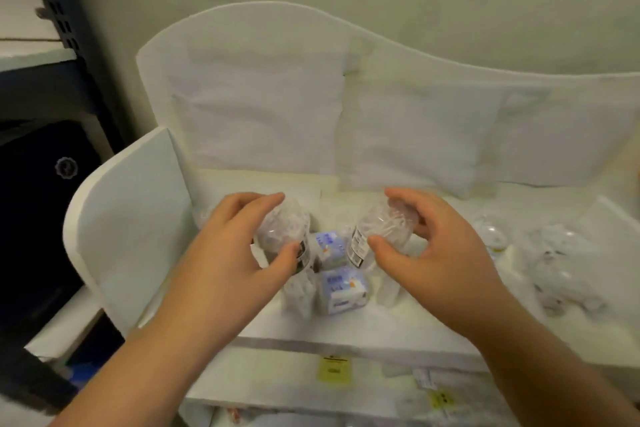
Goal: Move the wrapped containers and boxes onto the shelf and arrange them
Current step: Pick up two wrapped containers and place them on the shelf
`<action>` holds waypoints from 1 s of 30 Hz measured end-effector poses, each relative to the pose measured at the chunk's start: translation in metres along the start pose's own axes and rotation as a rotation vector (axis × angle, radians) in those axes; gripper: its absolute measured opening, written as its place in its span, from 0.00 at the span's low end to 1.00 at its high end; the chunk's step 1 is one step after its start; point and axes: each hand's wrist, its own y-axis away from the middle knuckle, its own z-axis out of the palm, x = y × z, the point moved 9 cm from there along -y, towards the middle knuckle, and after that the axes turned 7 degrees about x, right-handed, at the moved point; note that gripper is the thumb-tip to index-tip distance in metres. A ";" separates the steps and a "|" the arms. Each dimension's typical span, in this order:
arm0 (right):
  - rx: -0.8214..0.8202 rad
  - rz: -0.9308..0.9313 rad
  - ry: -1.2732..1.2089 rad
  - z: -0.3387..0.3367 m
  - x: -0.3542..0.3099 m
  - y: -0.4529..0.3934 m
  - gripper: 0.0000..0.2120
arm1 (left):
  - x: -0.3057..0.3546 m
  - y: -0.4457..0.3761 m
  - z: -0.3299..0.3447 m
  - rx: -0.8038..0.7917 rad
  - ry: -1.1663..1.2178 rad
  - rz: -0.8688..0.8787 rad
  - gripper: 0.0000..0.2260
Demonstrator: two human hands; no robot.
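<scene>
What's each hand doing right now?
Left hand: holding a wrapped container.
Right hand: holding another wrapped container.

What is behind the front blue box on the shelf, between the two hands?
Directly behind the front blue box stands a second blue box. The wrapped containers in both hands cover its sides, so anything further back is hidden.

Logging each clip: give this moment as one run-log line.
left hand: grips wrapped jar | right hand: grips second jar | both over shelf | blue boxes between them
</scene>
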 end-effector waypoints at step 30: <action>0.407 0.339 0.294 -0.531 0.178 0.181 0.28 | 0.519 0.150 0.267 -0.454 0.424 0.551 0.25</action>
